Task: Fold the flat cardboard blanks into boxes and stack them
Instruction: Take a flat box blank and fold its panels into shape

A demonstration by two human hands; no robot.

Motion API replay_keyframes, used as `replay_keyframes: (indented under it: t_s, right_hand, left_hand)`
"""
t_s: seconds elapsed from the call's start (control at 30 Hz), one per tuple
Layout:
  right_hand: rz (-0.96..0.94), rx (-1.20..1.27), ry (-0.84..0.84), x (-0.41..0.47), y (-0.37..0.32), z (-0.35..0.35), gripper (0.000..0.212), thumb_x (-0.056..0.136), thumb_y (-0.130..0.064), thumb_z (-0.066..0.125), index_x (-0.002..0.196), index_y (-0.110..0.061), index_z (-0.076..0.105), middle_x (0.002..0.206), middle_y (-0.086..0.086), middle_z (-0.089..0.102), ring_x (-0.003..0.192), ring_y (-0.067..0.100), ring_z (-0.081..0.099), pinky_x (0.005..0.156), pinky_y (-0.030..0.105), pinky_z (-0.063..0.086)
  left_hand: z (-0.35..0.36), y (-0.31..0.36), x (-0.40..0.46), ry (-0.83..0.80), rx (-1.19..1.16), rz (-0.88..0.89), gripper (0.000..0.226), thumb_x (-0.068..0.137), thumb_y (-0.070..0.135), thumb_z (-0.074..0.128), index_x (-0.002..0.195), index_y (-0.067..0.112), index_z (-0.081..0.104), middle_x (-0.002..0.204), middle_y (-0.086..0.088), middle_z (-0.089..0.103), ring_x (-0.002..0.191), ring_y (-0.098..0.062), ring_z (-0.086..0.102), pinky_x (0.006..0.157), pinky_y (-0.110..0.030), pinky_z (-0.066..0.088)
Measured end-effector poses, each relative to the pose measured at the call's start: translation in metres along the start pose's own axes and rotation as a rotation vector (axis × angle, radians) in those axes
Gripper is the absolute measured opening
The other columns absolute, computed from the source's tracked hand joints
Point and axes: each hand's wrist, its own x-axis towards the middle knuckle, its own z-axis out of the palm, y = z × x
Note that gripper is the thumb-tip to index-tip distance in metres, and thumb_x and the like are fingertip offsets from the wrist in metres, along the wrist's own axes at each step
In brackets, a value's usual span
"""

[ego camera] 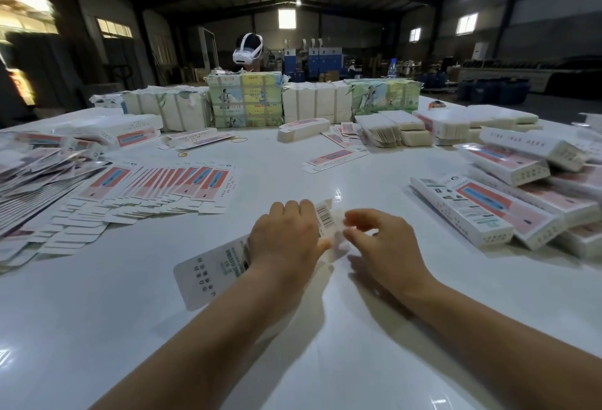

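A: What is hard to read here?

B: The end flap of the carton (pixel 211 271) between the two hands is smeared with motion blur, so its fold cannot be made out; the left hand (pixel 286 240) covers the middle of the carton, and only its printed near end at 7 o'clock and a barcode strip by the knuckles show; the far person's face is behind a white headset (pixel 247 49) and the body is hidden by the wrapped bundles (pixel 244 100) at 12 o'clock

A: And the hands?

B: The left hand lies over the carton with fingers curled round its far edge, gripping it against the white worktop (pixel 293 360); the right hand (pixel 384 240) has its fingers bent and close together, pinching the blurred flap at the carton's end; the two hands nearly touch

A: Where is the carton?

B: Low centre on the worktop, lying slantwise, its free end towards 7 o'clock

A: The rest?

B: A fanned row of flat blanks (pixel 163 188) at 10 o'clock, its left part cut off by the frame edge; folded boxes (pixel 488 211) piled at 3 o'clock, the pile running out of frame; one lone blank (pixel 335 159) at 1 o'clock; a rubber band (pixel 183 153) beyond the fan; small stacks (pixel 391 128) near the bundles
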Motion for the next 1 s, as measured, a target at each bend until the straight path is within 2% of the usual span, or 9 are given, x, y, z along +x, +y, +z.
replay_keyframes:
  t_s: [0.13,0.3,0.43,0.5,0.6,0.67,0.77,0.97,1.0]
  right_hand:
    - [0.142,-0.018,-0.056,0.005,0.008,-0.002,0.033,0.082,-0.015,0.07,0.115,-0.013,0.066,0.103,-0.005,0.056,0.08,0.006,0.055,0.063,0.006,0.037]
    - [0.165,0.109,-0.119,0.004,0.006,0.002,0.017,0.076,-0.004,0.071,0.084,-0.014,0.06,0.087,-0.001,0.059,0.071,0.004,0.058,0.055,0.006,0.044]
    - [0.088,0.19,-0.092,0.002,0.003,-0.005,0.019,0.077,0.0,0.069,0.075,-0.015,0.058,0.074,-0.004,0.061,0.068,-0.01,0.061,0.051,0.01,0.045]
    - [0.046,0.242,-0.061,0.001,0.0,-0.007,0.018,0.079,0.0,0.068,0.079,-0.015,0.059,0.076,-0.004,0.062,0.07,-0.005,0.061,0.053,0.011,0.046]
    - [0.032,0.253,0.047,0.002,-0.003,-0.005,0.022,0.081,-0.007,0.071,0.094,-0.016,0.057,0.091,-0.002,0.06,0.072,0.009,0.059,0.06,0.012,0.047]
    - [-0.022,0.152,0.129,0.001,-0.004,-0.003,0.02,0.083,-0.01,0.07,0.099,-0.016,0.059,0.1,-0.001,0.055,0.075,0.01,0.058,0.063,0.006,0.043]
    - [-0.103,0.007,0.074,-0.002,-0.005,0.002,0.029,0.089,-0.009,0.063,0.118,-0.01,0.065,0.109,-0.002,0.048,0.093,0.014,0.052,0.069,0.0,0.039]
    - [-0.088,0.016,0.01,0.002,-0.003,-0.006,0.024,0.094,-0.011,0.053,0.109,-0.02,0.069,0.129,-0.02,0.036,0.126,-0.001,0.02,0.104,0.008,0.016]
    - [-0.07,0.044,-0.026,0.003,-0.003,-0.008,0.023,0.094,-0.01,0.051,0.106,-0.022,0.068,0.132,-0.023,0.033,0.128,-0.006,0.014,0.103,0.004,0.013]
  left_hand:
    - [-0.001,-0.012,0.001,-0.044,-0.165,-0.023,0.051,0.085,0.061,0.051,0.116,0.021,0.045,0.107,0.001,0.057,0.085,-0.014,0.045,0.067,-0.024,0.042]
    - [-0.005,-0.016,0.002,-0.048,-0.342,0.009,0.053,0.084,0.058,0.057,0.121,0.021,0.05,0.107,0.002,0.061,0.082,-0.013,0.051,0.064,-0.022,0.052]
    - [-0.002,-0.018,0.001,-0.2,-0.343,0.061,0.078,0.073,0.066,0.063,0.131,0.02,0.039,0.11,0.003,0.052,0.091,-0.011,0.045,0.066,-0.022,0.045]
    - [-0.002,-0.016,0.002,-0.259,-0.327,0.038,0.069,0.075,0.06,0.065,0.128,0.022,0.04,0.11,0.003,0.053,0.087,-0.011,0.044,0.065,-0.022,0.039]
    - [-0.005,-0.012,0.002,-0.157,-0.303,0.024,0.052,0.082,0.054,0.061,0.121,0.024,0.045,0.109,0.002,0.059,0.081,-0.014,0.047,0.063,-0.026,0.04]
    - [-0.006,-0.007,0.001,-0.056,-0.265,0.013,0.057,0.084,0.055,0.058,0.128,0.021,0.043,0.111,0.002,0.059,0.087,-0.017,0.055,0.065,-0.027,0.045]
    - [-0.003,0.001,-0.002,0.018,-0.196,0.017,0.061,0.086,0.057,0.053,0.132,0.019,0.038,0.114,0.001,0.058,0.096,-0.018,0.058,0.065,-0.025,0.04]
    - [-0.003,-0.002,-0.004,0.067,-0.173,0.074,0.061,0.087,0.054,0.054,0.134,0.018,0.038,0.117,0.003,0.058,0.097,-0.017,0.058,0.064,-0.024,0.035]
    - [-0.003,-0.003,-0.004,0.072,-0.17,0.092,0.061,0.087,0.054,0.054,0.134,0.018,0.038,0.117,0.003,0.058,0.097,-0.017,0.058,0.063,-0.024,0.035]
